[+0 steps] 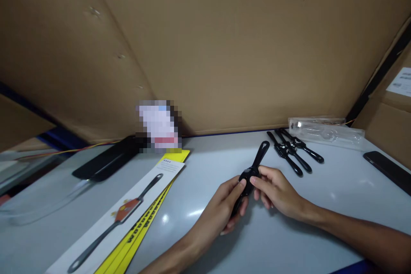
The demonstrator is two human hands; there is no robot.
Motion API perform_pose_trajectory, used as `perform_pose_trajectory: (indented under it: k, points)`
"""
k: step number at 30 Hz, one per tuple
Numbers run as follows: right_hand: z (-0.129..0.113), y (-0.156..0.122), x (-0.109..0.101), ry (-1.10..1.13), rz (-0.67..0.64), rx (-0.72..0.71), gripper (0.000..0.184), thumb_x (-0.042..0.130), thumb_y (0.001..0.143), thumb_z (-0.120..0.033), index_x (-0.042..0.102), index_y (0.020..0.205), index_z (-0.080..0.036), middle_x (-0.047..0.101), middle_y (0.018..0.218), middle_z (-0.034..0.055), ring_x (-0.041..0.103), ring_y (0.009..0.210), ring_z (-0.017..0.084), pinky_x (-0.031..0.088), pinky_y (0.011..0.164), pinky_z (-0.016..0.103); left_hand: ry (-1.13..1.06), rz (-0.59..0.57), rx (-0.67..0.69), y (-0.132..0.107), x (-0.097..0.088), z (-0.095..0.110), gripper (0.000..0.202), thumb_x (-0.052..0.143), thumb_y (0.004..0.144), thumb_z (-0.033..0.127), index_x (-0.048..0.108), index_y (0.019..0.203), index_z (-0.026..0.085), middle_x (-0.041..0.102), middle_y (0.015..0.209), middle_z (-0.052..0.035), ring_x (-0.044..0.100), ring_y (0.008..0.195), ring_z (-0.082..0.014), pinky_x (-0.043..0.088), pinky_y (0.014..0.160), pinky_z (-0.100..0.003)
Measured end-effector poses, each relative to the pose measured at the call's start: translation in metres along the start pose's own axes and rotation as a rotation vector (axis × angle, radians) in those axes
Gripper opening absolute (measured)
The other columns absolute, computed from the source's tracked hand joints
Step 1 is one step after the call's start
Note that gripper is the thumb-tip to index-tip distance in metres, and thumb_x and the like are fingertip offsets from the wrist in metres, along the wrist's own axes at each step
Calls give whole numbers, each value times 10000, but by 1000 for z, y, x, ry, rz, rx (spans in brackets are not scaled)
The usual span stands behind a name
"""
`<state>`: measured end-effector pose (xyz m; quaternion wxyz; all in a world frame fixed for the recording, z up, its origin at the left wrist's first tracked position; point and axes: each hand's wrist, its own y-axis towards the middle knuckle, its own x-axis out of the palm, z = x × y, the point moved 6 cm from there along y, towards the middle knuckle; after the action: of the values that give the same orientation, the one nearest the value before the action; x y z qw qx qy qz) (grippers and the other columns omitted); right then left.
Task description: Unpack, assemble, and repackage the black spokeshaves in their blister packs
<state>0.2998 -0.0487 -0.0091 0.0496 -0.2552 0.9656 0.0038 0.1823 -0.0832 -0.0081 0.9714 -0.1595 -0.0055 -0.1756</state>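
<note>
Both my hands are closed on one black spokeshave (261,153), held at a slant above the pale tabletop. My left hand (224,201) wraps its near handle and the lower body, with the thumb on top. Against the middle of the tool press the thumb and fingers of my right hand (278,189); the far handle sticks out beyond them. Fingers cover much of the body, so its blade and screws cannot be made out. Several more black spokeshaves (291,153) lie side by side on the table, beyond my right hand.
To the left lie a printed card (150,192) picturing a spokeshave and several yellow cards (128,248). Clear plastic packs (330,135) rest at the back right. Black flat objects lie at the left (109,162) and right (388,171). A cardboard wall (231,51) rises behind.
</note>
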Motion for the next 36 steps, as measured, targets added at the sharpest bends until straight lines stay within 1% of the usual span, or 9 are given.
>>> perform_pose_trajectory:
  k: [3, 7, 9, 13, 16, 22, 27, 31, 36]
  points:
    - [4, -1, 1, 10, 27, 11, 361, 542, 943, -485, 441, 742, -204, 579, 629, -43, 447, 386, 37, 295, 352, 171, 16, 0, -13, -1, 1, 0, 453, 459, 902, 631, 558, 908, 189, 469, 548, 71, 261, 342, -45, 174, 307, -164]
    - [8, -1, 1, 17, 32, 19, 370, 535, 948, -495, 422, 743, -208, 559, 619, -56, 442, 385, 35, 286, 349, 163, 47, -11, 10, 1, 0, -1, 458, 464, 898, 633, 568, 914, 188, 501, 555, 55, 310, 354, -63, 235, 309, -176]
    - [7, -1, 1, 16, 28, 13, 377, 537, 944, -512, 430, 753, -205, 562, 629, -54, 443, 386, 32, 291, 353, 160, 44, -18, 15, 3, 0, -3, 456, 497, 875, 648, 548, 899, 195, 488, 559, 63, 290, 358, -58, 227, 310, -173]
    - [2, -1, 3, 41, -5, 3, 423, 502, 938, -596, 439, 782, -208, 584, 648, -41, 464, 374, 46, 313, 345, 172, -53, 19, 8, 5, -1, -8, 509, 530, 814, 726, 486, 829, 219, 394, 535, 100, 187, 357, -37, 165, 313, -164]
    - [-1, -1, 4, 69, -21, -15, 438, 468, 948, -619, 457, 804, -206, 579, 620, -44, 492, 374, 63, 335, 349, 177, -98, 49, 17, 3, -2, -7, 512, 547, 808, 729, 450, 803, 226, 366, 539, 103, 185, 378, -36, 160, 327, -155]
    - [-3, -3, 1, -9, 18, -58, 448, 429, 973, -604, 449, 767, -207, 562, 587, -47, 493, 378, 65, 343, 355, 172, -109, 38, 28, 0, 1, -4, 510, 562, 813, 718, 471, 812, 216, 374, 549, 100, 185, 383, -30, 153, 335, -155]
    - [-8, -3, 1, -98, -2, -95, 450, 381, 996, -597, 426, 760, -216, 559, 596, -43, 477, 378, 63, 347, 365, 182, -120, 19, 19, 1, 1, -4, 496, 575, 813, 702, 466, 841, 219, 377, 551, 102, 186, 383, -32, 146, 339, -159]
    - [-8, -3, -1, -118, 9, -110, 438, 383, 1004, -564, 427, 746, -213, 592, 640, -23, 490, 394, 58, 351, 377, 182, -119, 26, 23, 1, 1, -5, 495, 581, 807, 699, 452, 831, 223, 383, 540, 104, 195, 377, -34, 155, 333, -159]
    - [-6, -1, -1, -101, 12, -93, 414, 387, 1011, -521, 426, 735, -214, 599, 637, -20, 487, 390, 55, 341, 371, 184, -126, 44, 40, 1, 0, -6, 507, 578, 807, 707, 466, 816, 213, 400, 557, 96, 210, 385, -30, 167, 333, -158]
